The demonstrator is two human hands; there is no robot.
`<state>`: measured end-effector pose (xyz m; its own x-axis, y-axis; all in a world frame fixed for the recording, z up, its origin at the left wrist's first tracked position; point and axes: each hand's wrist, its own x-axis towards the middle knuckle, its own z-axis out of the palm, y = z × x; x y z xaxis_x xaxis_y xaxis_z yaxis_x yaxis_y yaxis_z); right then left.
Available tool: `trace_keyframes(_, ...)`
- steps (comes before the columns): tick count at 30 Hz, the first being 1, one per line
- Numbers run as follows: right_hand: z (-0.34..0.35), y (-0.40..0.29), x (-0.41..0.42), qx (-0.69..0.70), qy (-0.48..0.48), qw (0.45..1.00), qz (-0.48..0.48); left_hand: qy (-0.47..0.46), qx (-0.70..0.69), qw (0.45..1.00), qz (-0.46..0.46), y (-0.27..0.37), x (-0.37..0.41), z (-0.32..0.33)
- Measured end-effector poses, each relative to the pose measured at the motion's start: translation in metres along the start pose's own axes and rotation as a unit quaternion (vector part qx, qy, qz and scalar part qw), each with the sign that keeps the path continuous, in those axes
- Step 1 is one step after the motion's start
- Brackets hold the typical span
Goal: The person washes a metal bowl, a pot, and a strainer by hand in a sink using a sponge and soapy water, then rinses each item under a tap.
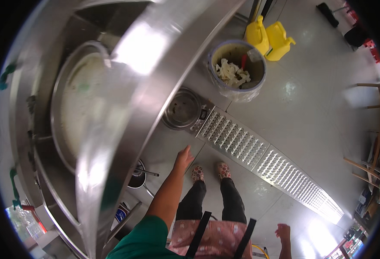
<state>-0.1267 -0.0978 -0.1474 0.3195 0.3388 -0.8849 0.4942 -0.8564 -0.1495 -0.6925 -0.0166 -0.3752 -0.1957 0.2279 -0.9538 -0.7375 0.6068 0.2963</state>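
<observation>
My left hand (184, 158) hangs beside the steel sink's front edge with nothing in it, its fingers loosely apart. Out to the right, my right hand (283, 231) is away from every surface; its fingers are slightly curled and I see nothing in them. To the left, a large round metal pot (54, 106) stands in the steel sink (173, 69) and holds cloudy, whitish liquid. Something small and green shows in that liquid, too blurred to name. On the floor ahead of my left hand is a lidded metal pot (183, 110), partly hidden by the sink edge.
A perforated metal drain grate (235, 139) crosses the floor before my feet. Past it stand a lined waste bin (237, 89) with crumpled waste and two yellow jugs (277, 42). A metal pan (137, 178) sits below the sink. Wooden chairs (376, 136) stand at far right.
</observation>
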Motion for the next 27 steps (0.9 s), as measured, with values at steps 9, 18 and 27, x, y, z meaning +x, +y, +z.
trace_keyframes(9, 0.063, 0.159, 0.104, -0.189, -0.077, 0.978, -0.038, -0.005, -0.469, 0.880, 0.074, 0.046, 0.272, 0.108)
trace_keyframes(18, 0.081, 0.088, 0.051, 0.096, -0.044, 0.991, 0.078, 0.215, -0.223, 0.944, 0.112, -0.011, 0.126, 0.086)
trace_keyframes(27, 0.033, -0.174, -0.107, 0.038, 0.137, 0.948, -0.283, 0.001, 0.099, 0.993, 0.067, -0.014, -0.295, 0.119)
